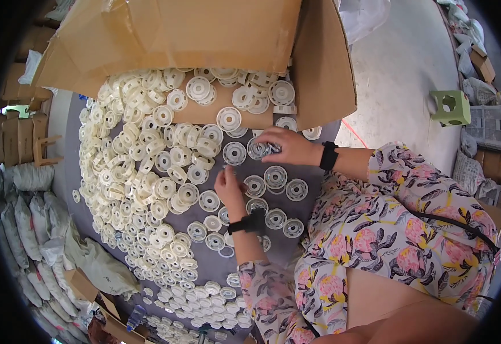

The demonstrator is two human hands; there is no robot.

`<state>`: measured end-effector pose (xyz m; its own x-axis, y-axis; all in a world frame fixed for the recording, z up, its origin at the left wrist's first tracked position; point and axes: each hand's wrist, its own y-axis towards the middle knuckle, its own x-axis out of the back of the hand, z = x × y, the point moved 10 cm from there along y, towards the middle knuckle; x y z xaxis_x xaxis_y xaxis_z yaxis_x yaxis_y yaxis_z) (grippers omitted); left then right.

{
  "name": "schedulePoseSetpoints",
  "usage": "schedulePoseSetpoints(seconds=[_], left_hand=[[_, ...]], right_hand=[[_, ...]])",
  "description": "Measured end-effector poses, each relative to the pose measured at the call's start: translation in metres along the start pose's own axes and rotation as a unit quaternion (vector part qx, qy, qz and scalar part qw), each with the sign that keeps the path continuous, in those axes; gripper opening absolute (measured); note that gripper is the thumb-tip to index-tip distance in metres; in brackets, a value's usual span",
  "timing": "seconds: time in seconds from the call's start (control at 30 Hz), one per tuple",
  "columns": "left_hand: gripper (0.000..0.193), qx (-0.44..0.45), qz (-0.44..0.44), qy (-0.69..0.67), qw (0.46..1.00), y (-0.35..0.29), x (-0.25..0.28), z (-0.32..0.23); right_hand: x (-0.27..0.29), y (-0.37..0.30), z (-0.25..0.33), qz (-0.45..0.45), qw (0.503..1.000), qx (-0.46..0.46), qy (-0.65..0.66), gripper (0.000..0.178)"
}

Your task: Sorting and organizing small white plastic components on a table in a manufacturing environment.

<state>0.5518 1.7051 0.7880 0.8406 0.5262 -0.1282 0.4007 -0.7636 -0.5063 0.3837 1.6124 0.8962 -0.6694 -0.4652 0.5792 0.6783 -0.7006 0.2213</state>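
Note:
My right hand [285, 147] is closed around a small cluster of shiny metal pieces [271, 148]. It is just above a round white plastic wheel-like part [255, 150] on the dark tabletop. My left hand [228, 187] has its fingertips pinched together, just below another white wheel [234, 153]; whatever they hold is too small to make out. Several more wheels, such as one [276, 177] below my right hand, lie face up around both hands. Each wrist wears a black band.
A large heap of cream-white wheels [141, 149] covers the table's left side. An open cardboard box [181, 34] lies tipped at the back with wheels spilling out. Filled sacks [27, 229] are stacked at left. A green stool [450, 108] stands on the floor at right.

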Motion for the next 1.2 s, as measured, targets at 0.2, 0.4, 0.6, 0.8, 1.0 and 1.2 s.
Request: schedulePoseSetpoints(seconds=[0.2, 0.4, 0.6, 0.8, 1.0, 1.2], left_hand=[[0.053, -0.195, -0.139, 0.554, 0.797, 0.007, -0.019, -0.061], [0.028, -0.185, -0.232, 0.454, 0.840, -0.012, 0.031, -0.069], [0.052, -0.331, -0.212, 0.608, 0.690, -0.013, 0.044, -0.071], [0.056, -0.245, -0.166, 0.585, 0.755, -0.009, 0.039, -0.060], [0.066, -0.234, -0.181, 0.505, 0.811, -0.008, 0.051, -0.053], [0.067, -0.273, -0.086, 0.115, 0.951, -0.010, 0.071, -0.023]], right_hand=[[-0.017, -0.009, -0.016, 0.061, 0.994, -0.075, 0.054, 0.044], [-0.014, -0.014, -0.025, 0.071, 0.989, -0.102, 0.085, 0.046], [-0.036, -0.019, -0.026, 0.086, 0.983, -0.116, 0.113, 0.044], [-0.053, -0.021, -0.025, 0.128, 0.974, -0.152, 0.106, 0.041], [-0.072, -0.018, -0.032, 0.139, 0.954, -0.226, 0.139, 0.042], [-0.072, 0.005, -0.021, 0.103, 0.970, -0.198, 0.093, 0.046]])
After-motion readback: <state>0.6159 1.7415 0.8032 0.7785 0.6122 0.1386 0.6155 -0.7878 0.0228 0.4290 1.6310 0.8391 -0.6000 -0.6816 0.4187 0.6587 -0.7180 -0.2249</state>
